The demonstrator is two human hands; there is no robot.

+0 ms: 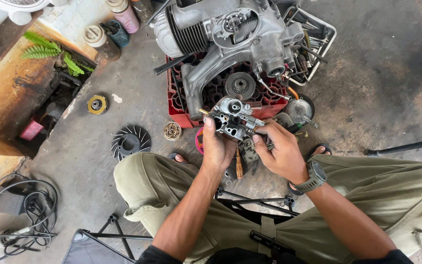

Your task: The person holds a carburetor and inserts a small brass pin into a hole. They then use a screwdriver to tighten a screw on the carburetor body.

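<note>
A small silver carburetor [232, 117] is held up between my knees. My left hand [217, 147] grips it from the lower left, thumb against its side. Wearing a dark wristwatch, my right hand [280, 150] holds its right end with the fingertips. Just beyond the carburetor, a grey engine block [230, 34] rests on a red plastic crate [175, 102]. Small parts and a wooden-handled tool [239, 166] lie on the floor under my hands, partly hidden.
A metal tray of tools [318, 36] stands at the engine's right. A black finned fan wheel [131, 142], a small cup of screws [172, 130] and a round yellow-ringed part [97, 104] lie on the concrete at left. Cables [20, 215] coil at lower left.
</note>
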